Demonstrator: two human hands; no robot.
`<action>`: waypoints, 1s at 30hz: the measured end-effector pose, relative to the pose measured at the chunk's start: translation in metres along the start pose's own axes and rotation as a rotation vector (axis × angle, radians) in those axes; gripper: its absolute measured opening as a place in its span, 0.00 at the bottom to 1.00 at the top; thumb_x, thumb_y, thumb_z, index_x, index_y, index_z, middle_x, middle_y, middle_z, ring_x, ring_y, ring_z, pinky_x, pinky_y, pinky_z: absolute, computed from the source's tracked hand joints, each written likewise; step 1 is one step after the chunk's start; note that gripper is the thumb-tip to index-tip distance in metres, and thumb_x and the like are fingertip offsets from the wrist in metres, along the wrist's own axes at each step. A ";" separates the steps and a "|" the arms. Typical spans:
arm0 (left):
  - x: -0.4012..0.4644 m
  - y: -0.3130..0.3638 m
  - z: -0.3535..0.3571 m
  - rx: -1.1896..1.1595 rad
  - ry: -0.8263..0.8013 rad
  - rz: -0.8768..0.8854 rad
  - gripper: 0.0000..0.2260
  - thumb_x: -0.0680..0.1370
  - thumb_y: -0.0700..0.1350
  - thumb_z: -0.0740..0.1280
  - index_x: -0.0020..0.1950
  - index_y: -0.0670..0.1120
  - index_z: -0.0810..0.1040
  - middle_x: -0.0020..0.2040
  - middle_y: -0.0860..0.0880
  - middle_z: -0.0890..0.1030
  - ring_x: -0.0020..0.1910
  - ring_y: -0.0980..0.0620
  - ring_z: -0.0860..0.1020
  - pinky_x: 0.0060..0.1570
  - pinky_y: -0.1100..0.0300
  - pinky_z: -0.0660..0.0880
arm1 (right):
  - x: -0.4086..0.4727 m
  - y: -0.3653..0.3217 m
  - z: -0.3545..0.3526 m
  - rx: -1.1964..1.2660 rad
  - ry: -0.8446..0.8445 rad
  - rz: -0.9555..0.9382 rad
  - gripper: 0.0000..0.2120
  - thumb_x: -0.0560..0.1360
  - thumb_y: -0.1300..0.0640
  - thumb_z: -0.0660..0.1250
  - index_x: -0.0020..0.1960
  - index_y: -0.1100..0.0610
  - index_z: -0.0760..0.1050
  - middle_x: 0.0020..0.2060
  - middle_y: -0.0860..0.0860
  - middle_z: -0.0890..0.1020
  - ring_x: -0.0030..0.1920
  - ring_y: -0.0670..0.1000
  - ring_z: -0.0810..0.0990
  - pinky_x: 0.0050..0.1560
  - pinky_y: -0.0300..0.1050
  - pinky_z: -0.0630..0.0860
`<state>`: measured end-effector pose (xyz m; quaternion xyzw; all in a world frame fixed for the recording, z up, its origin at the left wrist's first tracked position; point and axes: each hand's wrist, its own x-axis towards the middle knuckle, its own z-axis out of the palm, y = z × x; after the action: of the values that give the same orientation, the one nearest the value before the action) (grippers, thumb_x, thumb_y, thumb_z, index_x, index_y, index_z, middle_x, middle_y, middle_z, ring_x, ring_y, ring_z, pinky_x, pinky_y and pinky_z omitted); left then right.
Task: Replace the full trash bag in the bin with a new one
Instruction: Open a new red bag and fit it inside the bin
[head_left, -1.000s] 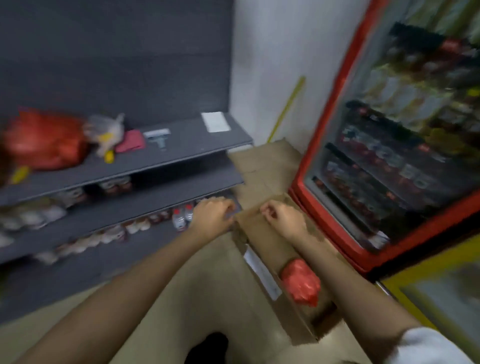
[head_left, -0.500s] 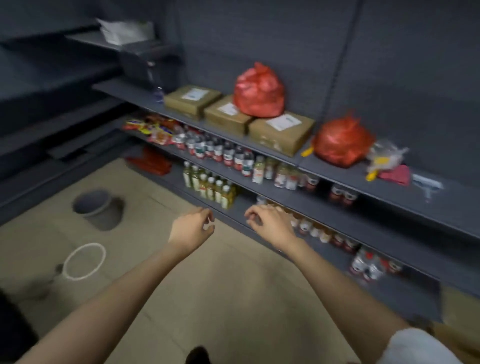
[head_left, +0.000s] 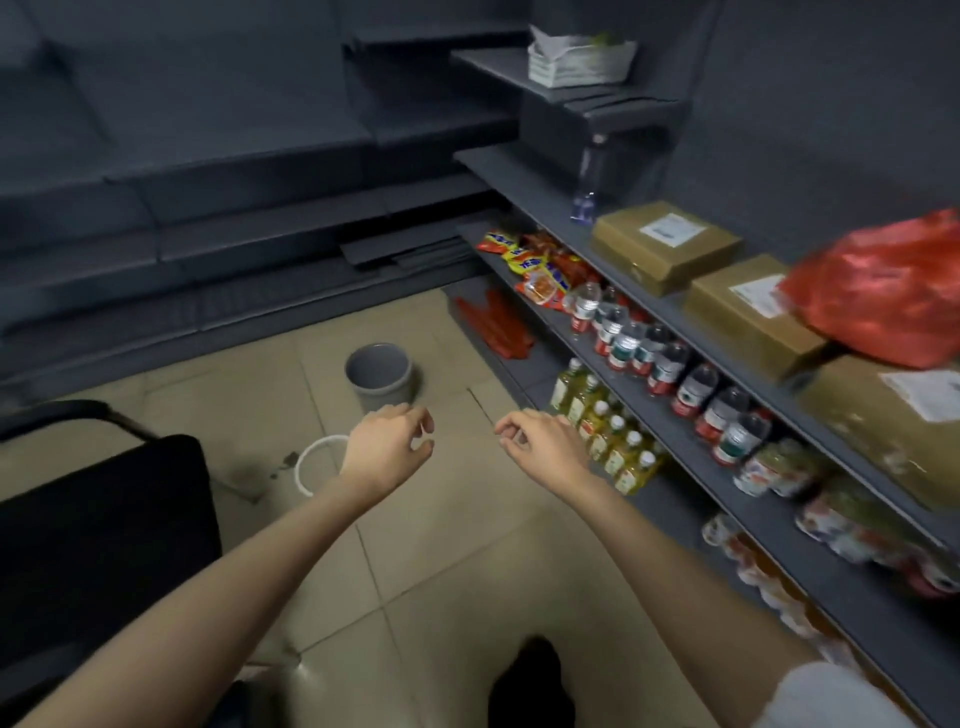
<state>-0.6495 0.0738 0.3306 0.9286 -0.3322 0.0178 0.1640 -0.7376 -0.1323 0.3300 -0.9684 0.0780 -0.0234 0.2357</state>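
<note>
- Head view: we hold our left hand (head_left: 387, 452) and right hand (head_left: 543, 444) out over the tiled floor (head_left: 441, 561), each grip loosely curled and holding nothing.
- We see the grey bin (head_left: 381, 375) standing upright on the floor beyond our hands, unlined.
- We see a white ring (head_left: 306, 460) lying near it, and folded red bags (head_left: 496, 325) on the bottom shelf.

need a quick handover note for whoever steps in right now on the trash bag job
Left hand: loosely curled, holding nothing visible.
Right hand: the same, beside it over the floor.
Grey bin: upright on the floor ahead, no bag in it.
White ring: on the floor near the bin.
Red bags: lying by the bottom shelf.
Done: old bag out. Left: line the bin.
</note>
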 end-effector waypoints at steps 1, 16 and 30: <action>0.017 -0.007 0.005 0.007 -0.007 -0.022 0.08 0.74 0.50 0.65 0.51 0.50 0.75 0.47 0.50 0.79 0.47 0.49 0.76 0.43 0.56 0.72 | 0.024 0.007 0.003 0.000 -0.013 -0.012 0.08 0.76 0.53 0.63 0.53 0.49 0.76 0.48 0.45 0.82 0.49 0.47 0.78 0.55 0.47 0.71; 0.265 -0.099 0.046 -0.066 0.049 -0.347 0.04 0.73 0.46 0.65 0.45 0.48 0.76 0.44 0.49 0.80 0.45 0.46 0.77 0.38 0.56 0.73 | 0.357 0.078 0.016 -0.003 -0.173 -0.162 0.06 0.73 0.56 0.65 0.50 0.51 0.78 0.45 0.46 0.83 0.47 0.48 0.80 0.45 0.41 0.64; 0.525 -0.243 0.119 -0.286 -0.220 -0.539 0.06 0.74 0.48 0.66 0.49 0.49 0.76 0.40 0.53 0.77 0.45 0.49 0.78 0.39 0.59 0.69 | 0.622 0.149 0.069 0.137 -0.182 0.081 0.05 0.74 0.56 0.66 0.50 0.51 0.77 0.46 0.47 0.84 0.46 0.50 0.81 0.51 0.49 0.75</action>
<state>-0.0987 -0.1088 0.2212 0.9470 -0.0892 -0.1738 0.2550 -0.1389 -0.3325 0.2059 -0.9443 0.0937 0.0688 0.3079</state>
